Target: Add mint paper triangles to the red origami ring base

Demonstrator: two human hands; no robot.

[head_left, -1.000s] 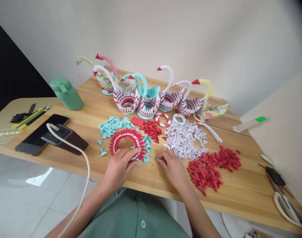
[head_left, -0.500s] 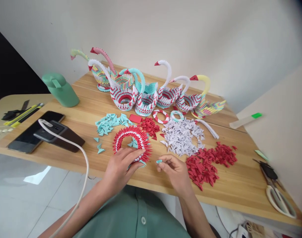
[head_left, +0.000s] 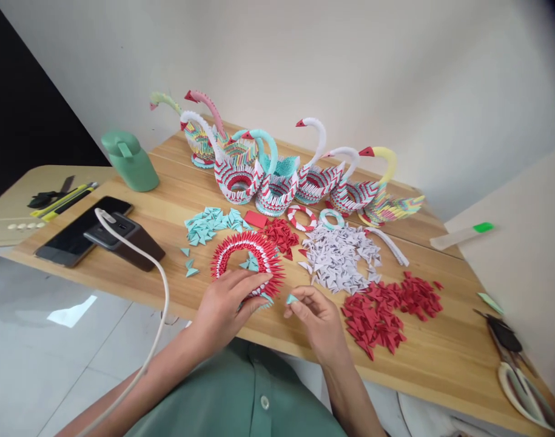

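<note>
My left hand [head_left: 229,306] is closed on the near side of a spiky ring of folded paper pieces [head_left: 222,247], red outside with a white band and some turquoise at its near edge. To the right of the ring, my right hand [head_left: 316,315] pinches one small turquoise folded paper piece [head_left: 291,298] between thumb and fingers, apart from the ring. Beyond the ring lie a pile of turquoise pieces [head_left: 208,224] and a small red pile [head_left: 281,235]. White pieces [head_left: 336,258] and a larger heap of red pieces [head_left: 375,315] spread out at the right.
Several paper swans [head_left: 277,182] stand along the back. Two small paper rings, including a red-and-white one [head_left: 301,218], lie before them. At left are a green bottle [head_left: 130,161], a phone [head_left: 72,240] and a power bank [head_left: 127,240] with a white cable. Scissors [head_left: 516,376] lie far right.
The view has shifted, so the scene sits a little further right. The turquoise piece in my right hand has turned slightly. My left hand keeps its hold on the ring.
</note>
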